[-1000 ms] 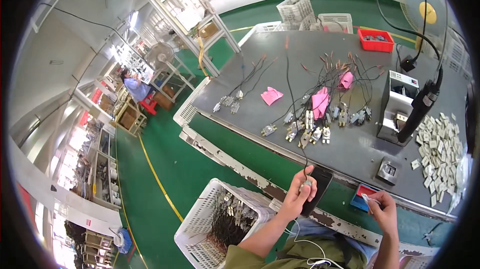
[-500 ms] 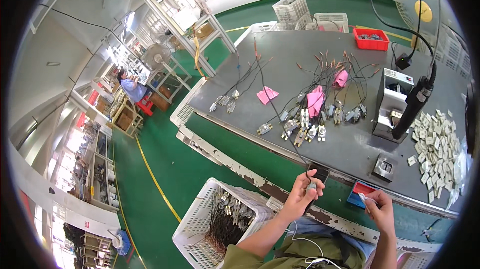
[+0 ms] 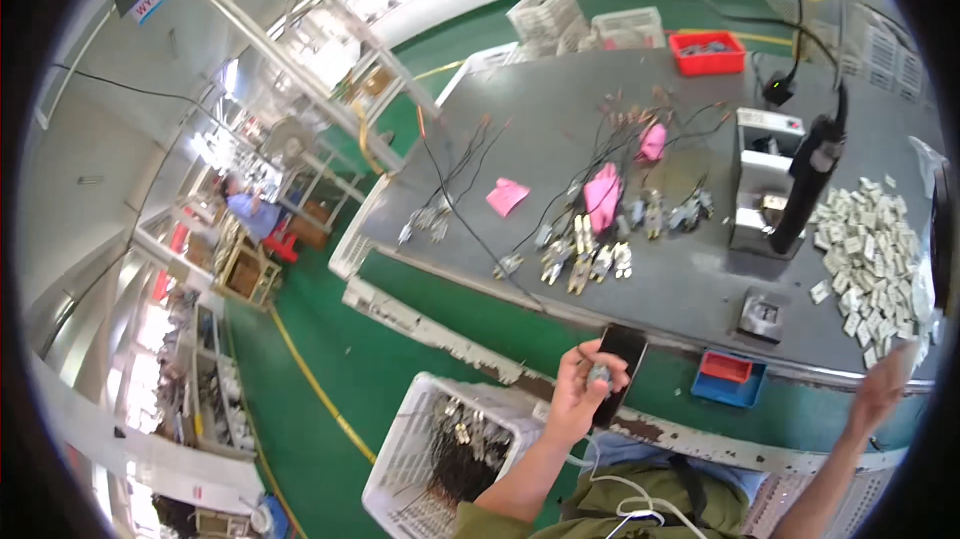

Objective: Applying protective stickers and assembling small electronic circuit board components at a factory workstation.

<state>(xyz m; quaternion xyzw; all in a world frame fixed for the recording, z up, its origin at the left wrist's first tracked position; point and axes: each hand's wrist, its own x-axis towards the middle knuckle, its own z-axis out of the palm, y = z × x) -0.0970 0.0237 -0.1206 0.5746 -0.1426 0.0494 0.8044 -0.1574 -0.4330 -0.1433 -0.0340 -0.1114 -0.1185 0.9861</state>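
My left hand (image 3: 583, 387) is closed around a small grey connector (image 3: 600, 373) at the front edge of the bench. A thin black cable (image 3: 460, 209) runs from the bench toward this hand. Just beside the hand lies a dark phone (image 3: 624, 364). My right hand (image 3: 880, 389) is far to the right, at the bench's front edge by a heap of small off-white plastic pieces (image 3: 862, 264). Motion smears its fingers, so whether it holds anything does not show.
Several cabled connectors (image 3: 585, 259) and pink scraps (image 3: 508, 197) lie on the grey bench (image 3: 440, 154). A benchtop device (image 3: 765, 174), black cylindrical tool (image 3: 808, 184) and metal block (image 3: 762, 316) stand right. Small red-blue trays (image 3: 730, 379) sit below. A white crate (image 3: 405, 439) holds cabled parts.
My right hand has swung from beside the small trays, where it held a small white piece, right to the heap. My left hand keeps the connector. The whole view has shifted.
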